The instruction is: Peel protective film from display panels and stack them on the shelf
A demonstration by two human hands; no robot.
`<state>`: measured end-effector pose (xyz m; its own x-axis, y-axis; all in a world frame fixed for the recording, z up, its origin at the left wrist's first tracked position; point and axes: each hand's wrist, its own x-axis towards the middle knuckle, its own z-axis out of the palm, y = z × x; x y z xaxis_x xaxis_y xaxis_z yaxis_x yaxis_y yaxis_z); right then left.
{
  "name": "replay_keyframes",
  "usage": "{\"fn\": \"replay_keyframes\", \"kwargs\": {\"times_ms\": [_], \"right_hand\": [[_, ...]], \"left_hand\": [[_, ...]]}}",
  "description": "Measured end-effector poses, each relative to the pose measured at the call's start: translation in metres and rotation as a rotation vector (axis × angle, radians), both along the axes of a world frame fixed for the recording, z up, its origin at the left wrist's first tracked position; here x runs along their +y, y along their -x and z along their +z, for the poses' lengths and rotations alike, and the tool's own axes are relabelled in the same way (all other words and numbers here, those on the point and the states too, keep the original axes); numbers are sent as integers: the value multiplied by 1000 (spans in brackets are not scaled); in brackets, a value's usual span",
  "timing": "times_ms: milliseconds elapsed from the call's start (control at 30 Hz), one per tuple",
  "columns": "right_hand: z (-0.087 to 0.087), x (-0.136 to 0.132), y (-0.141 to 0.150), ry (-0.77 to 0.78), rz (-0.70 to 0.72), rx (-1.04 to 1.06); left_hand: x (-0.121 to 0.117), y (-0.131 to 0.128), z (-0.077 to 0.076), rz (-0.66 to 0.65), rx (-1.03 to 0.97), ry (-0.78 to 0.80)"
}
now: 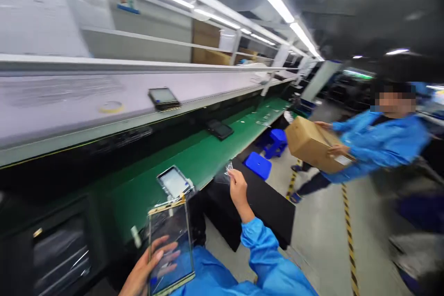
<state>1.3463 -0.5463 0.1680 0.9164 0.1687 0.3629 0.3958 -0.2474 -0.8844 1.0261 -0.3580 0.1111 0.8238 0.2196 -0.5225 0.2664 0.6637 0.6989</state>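
Note:
My left hand (pixel 149 266) holds a clear glass panel (pixel 171 245) with a gold-coloured edge, fingers spread behind it and visible through the glass. My right hand (pixel 238 189) is raised out in front, its fingers pinched on a thin clear film (pixel 224 173) that hangs from the fingertips. Both my sleeves are blue. A second screen panel (pixel 173 181) lies on the green bench (pixel 201 157) just beyond the glass.
A person in a blue coat (pixel 378 145) carries a cardboard box (pixel 314 144) along the aisle at right. Blue stools (pixel 258 165) and a black bin (pixel 263 203) stand beside the bench. Tablets (pixel 163 98) and a tape roll (pixel 111 107) rest on the white shelf.

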Motion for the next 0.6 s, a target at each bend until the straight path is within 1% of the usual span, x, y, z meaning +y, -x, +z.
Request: {"fn": "replay_keyframes", "kwargs": {"times_ms": [33, 67, 100, 167, 233, 267, 333, 400, 467, 533, 600], "right_hand": [[-9, 5, 2, 57, 113, 1], [-18, 13, 8, 93, 248, 57], [-26, 23, 17, 103, 385, 158], [-38, 44, 41, 53, 636, 421], [-42, 65, 62, -52, 809, 661], [-42, 75, 69, -103, 864, 751], [-40, 89, 78, -176, 921, 882], [-39, 99, 84, -235, 938, 997], [-42, 107, 91, -291, 949, 1105], [-51, 113, 103, -295, 997, 1197], [-66, 115, 117, -222, 1066, 1244]], "left_hand": [[0, 2, 2, 25, -30, 11], [1, 3, 4, 37, -50, 21], [2, 2, 5, 47, -71, 30], [3, 2, 7, 58, -102, 49], [2, 4, 10, 63, -112, 68], [2, 5, 11, 70, -111, 74], [1, 8, 15, 97, -98, 77], [0, 11, 17, 128, -92, 75], [1, 14, 16, 154, -96, 71], [2, 20, 12, 164, -103, 71], [2, 31, 8, 186, -93, 91]]}}
